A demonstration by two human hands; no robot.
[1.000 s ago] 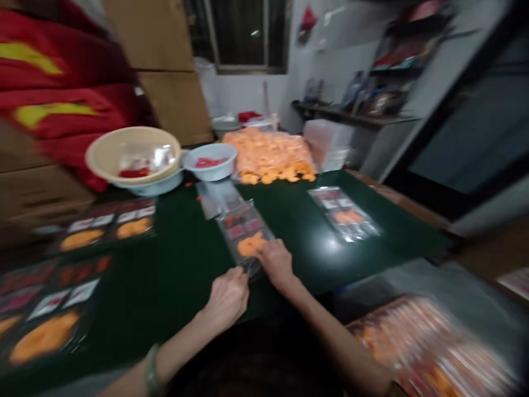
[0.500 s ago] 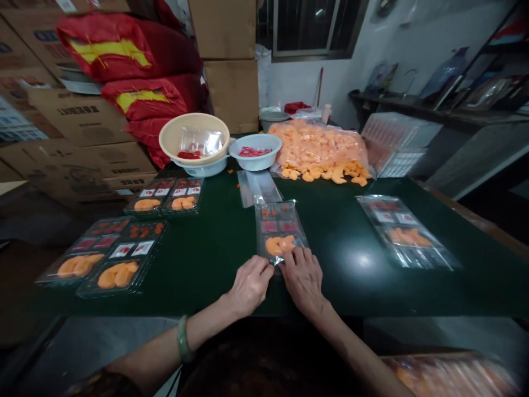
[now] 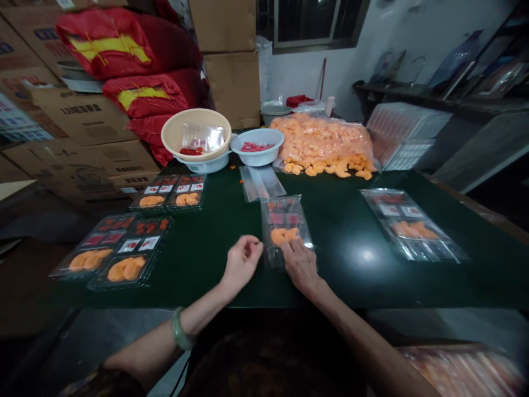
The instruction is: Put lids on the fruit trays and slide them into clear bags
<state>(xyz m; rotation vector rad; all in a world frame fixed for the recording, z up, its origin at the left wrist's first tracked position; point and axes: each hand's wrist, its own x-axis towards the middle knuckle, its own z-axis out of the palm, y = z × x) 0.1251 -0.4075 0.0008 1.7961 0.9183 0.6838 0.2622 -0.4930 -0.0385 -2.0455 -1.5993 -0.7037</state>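
Note:
A clear plastic bag holds a compartment tray with orange curved pieces, two pink packets and reddish bits. It lies flat on the green table before me. My right hand is closed at the bag's near right part, its bent fingers over the orange pieces. Just left of the bag, apart from it, is my left hand, its fingers curled and thumb drawn in. Whether anything small is in that pinch is hidden.
Several filled trays stand at the left; another bagged tray lies right. Flat clear bags, a white basin, a cream basin and a big bag of orange pieces are at the back, beside stacked clear trays.
My left hand has let go of the bag's near edge and moved left and slightly up. My right hand stays at the bag. The view has shifted slightly.

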